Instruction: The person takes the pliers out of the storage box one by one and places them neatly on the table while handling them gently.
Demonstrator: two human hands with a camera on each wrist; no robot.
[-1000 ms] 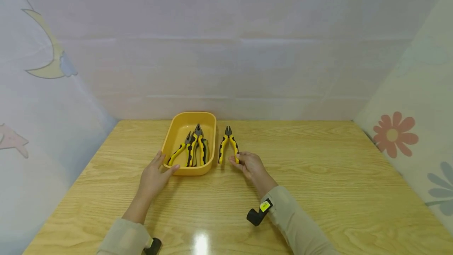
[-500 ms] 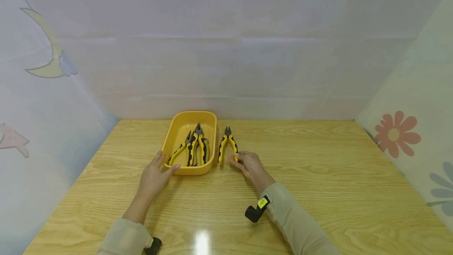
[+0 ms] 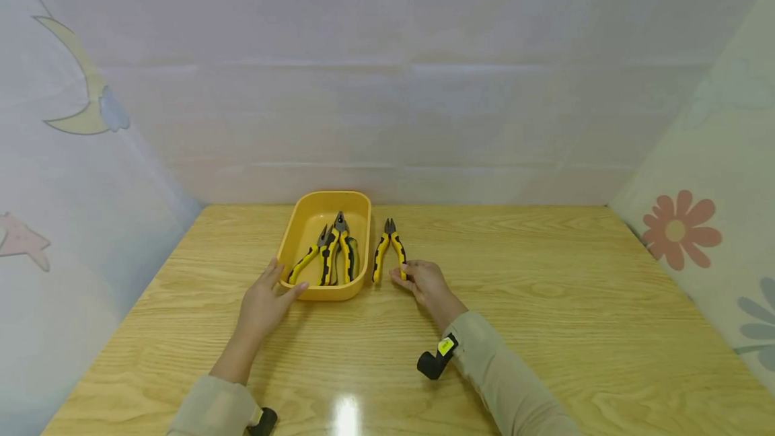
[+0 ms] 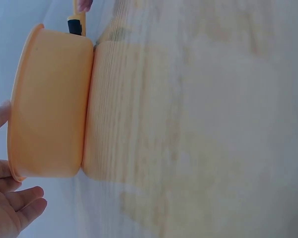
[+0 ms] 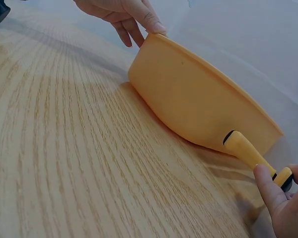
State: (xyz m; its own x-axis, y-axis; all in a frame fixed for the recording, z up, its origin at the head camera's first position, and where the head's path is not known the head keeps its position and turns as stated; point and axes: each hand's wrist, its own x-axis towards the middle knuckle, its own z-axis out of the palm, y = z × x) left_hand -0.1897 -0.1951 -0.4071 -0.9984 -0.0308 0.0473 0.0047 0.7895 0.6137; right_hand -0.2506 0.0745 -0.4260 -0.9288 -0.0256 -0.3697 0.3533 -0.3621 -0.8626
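Note:
In the head view my left hand (image 3: 262,305) holds the near left corner of a yellow plastic bin (image 3: 329,293), thumb on the front rim and fingers along the left side. Inside lie long-nose pliers (image 3: 306,263) and larger pliers (image 3: 329,254) with yellow-and-black handles; another darker handle (image 3: 354,258) shows partly behind them. Just right of the bin, my right hand (image 3: 428,286) pinches the right handle of diagonal cutters (image 3: 379,258), whose jaws point away and whose handles are spread. The right wrist view shows the thumb against the cutters' handle (image 5: 248,153), beside the bin's wall.
The wooden table (image 3: 545,301) extends to both sides. A pale cloth wall (image 3: 387,120) stands right behind the bin, with printed side walls left and right. Black cameras (image 3: 431,363) are strapped to both wrists.
My right wrist has shifted slightly left, and the cutters have tipped down a little in its grip. The left hand and the bin stay in place.

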